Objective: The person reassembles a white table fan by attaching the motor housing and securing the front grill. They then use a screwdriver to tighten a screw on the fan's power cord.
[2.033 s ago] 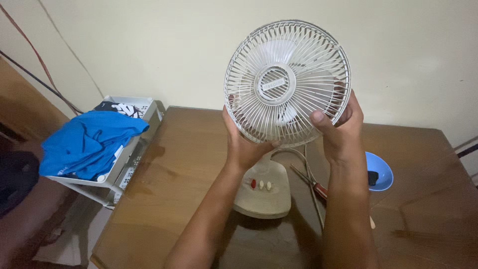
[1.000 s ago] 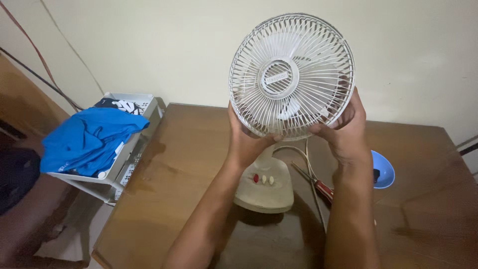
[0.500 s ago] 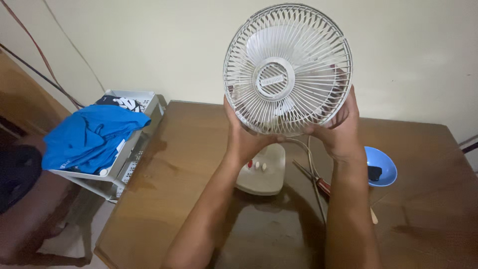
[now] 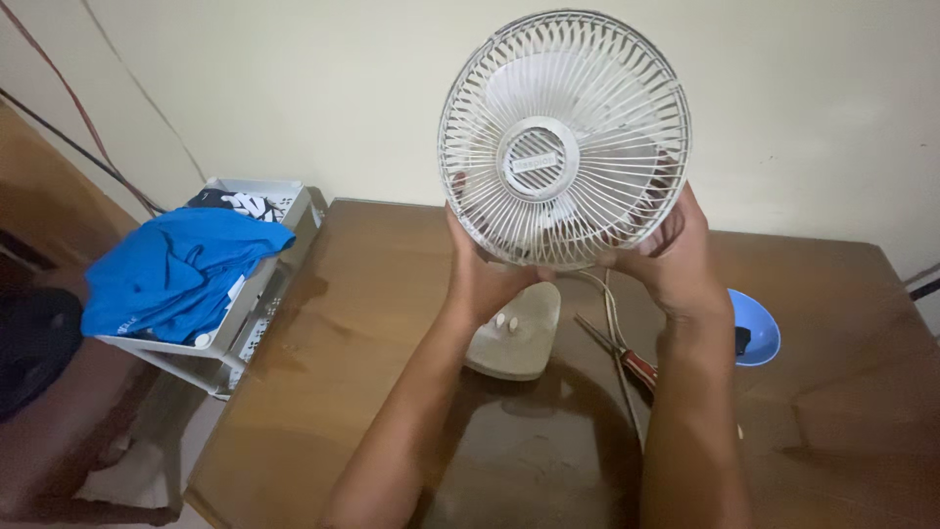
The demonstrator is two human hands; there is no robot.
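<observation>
Head view is showing a small white desk fan (image 4: 563,142) standing at the far middle of a brown wooden table (image 4: 323,392), its wire grille cupped by both hands. Left hand (image 4: 485,274) is clasping the lower left rim, right hand (image 4: 671,260) the lower right rim. Thin grille wires are probably bending easily, so the stiffer outer rim is looking the safer hold; the fan seems light. Its base (image 4: 514,333) is sitting between the forearms. A screwdriver (image 4: 617,353) and cord are lying just right of it, a blue bowl (image 4: 759,328) farther right, and a tray with blue cloth (image 4: 171,269) off the left edge.
</observation>
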